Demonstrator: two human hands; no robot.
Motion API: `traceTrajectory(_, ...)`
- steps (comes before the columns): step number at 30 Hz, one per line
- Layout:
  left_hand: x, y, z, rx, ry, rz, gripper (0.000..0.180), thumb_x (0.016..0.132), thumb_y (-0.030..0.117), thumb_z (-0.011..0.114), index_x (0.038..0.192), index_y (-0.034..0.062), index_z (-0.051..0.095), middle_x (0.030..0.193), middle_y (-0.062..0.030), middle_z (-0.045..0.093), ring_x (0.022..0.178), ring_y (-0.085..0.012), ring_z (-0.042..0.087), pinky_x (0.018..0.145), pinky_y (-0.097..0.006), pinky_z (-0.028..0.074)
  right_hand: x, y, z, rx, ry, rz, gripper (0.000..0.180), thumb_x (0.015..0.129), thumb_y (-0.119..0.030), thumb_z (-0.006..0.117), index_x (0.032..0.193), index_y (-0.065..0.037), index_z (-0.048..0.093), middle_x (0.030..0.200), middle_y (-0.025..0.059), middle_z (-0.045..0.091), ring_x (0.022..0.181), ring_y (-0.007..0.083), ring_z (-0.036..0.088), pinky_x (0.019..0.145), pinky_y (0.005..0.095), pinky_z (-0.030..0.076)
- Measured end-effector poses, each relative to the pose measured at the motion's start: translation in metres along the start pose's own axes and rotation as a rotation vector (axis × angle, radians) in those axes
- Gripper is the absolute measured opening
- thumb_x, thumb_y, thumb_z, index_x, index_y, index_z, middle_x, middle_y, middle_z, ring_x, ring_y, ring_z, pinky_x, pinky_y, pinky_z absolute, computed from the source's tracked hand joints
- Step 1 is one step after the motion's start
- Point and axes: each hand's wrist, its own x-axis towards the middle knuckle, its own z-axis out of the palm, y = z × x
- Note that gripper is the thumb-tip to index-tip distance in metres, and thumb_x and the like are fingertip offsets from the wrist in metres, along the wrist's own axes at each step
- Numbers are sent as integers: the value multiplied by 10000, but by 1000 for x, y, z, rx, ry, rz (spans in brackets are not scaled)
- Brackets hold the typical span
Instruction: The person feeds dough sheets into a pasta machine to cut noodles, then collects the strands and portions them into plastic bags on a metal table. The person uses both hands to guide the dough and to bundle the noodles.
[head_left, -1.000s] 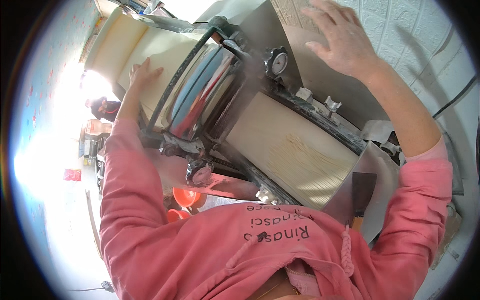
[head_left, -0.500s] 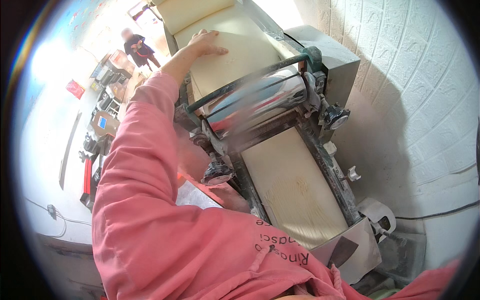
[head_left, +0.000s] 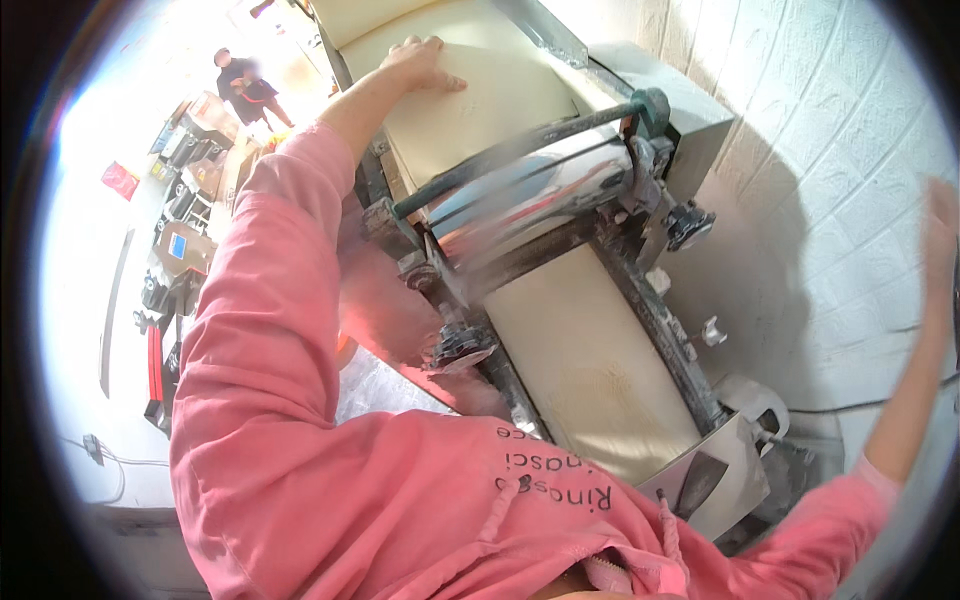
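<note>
My left hand (head_left: 425,66) rests palm down on a smooth, cream sheet of dough (head_left: 500,95) on the far side of a dough-rolling machine. Its fingers are spread and it grips nothing. At the far left the sheet curves up into a thick fold (head_left: 375,12). On the near side of the shiny metal roller (head_left: 580,180), another cream surface (head_left: 590,350) lies in the trough, faintly wrinkled; whether it is dough or belt I cannot tell. My right hand (head_left: 938,225) is raised at the right rim, before the white wall, away from the machine. Its fingers are blurred.
A dark green bar (head_left: 520,150) spans the machine above the roller. Black knobs (head_left: 688,226) stick out at both sides. A textured white wall (head_left: 830,170) is close on the right. At the far left, a person (head_left: 245,88) stands beyond cluttered boxes (head_left: 185,245).
My right hand and forearm have come into view at the right rim. My left hand stays on the dough. The whole view has shifted slightly, and the near cream surface's wrinkles look fainter.
</note>
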Motion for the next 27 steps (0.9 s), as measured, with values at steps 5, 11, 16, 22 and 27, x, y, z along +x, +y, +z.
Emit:
traceTrajectory(5,17,-6,8,27,-67,90,930,611,594,711,1335,87,423,1286,-204,472,1178,-354,482,973,-434,404,-16,-185,101,463,-401,-267,168,845,-181,578,883,-17,572,862,119,591,827,268,565,743,338,443)
traceTrajectory(11,16,-7,7,42,-34,67,931,597,609,717,1310,77,445,1296,-199,460,1207,-370,433,976,-450,392,62,-327,198,765,-422,-393,167,774,-149,556,824,-10,636,809,165,644,722,303,614,675,378,478)
traceTrajectory(16,-1,2,-5,-25,-55,76,899,589,560,739,1280,58,459,1241,-203,501,1171,-339,481,973,-413,397,94,-384,287,578,-823,-389,290,727,-171,567,994,-83,641,963,151,663,926,290,626,763,394,492)
traceTrajectory(22,-19,12,-9,-36,-126,123,873,602,475,753,1287,49,420,1211,-184,527,1142,-330,511,954,-418,430,91,-392,297,404,-953,-473,339,722,-150,544,1038,-64,631,1010,170,645,959,334,610,773,415,488)
traceTrajectory(27,-18,14,4,28,-68,196,980,604,468,760,1375,58,316,1271,-209,492,1139,-345,517,922,-434,450,79,-372,249,716,-922,-404,346,780,-252,588,1057,-46,617,1010,133,652,930,247,617,779,386,476)
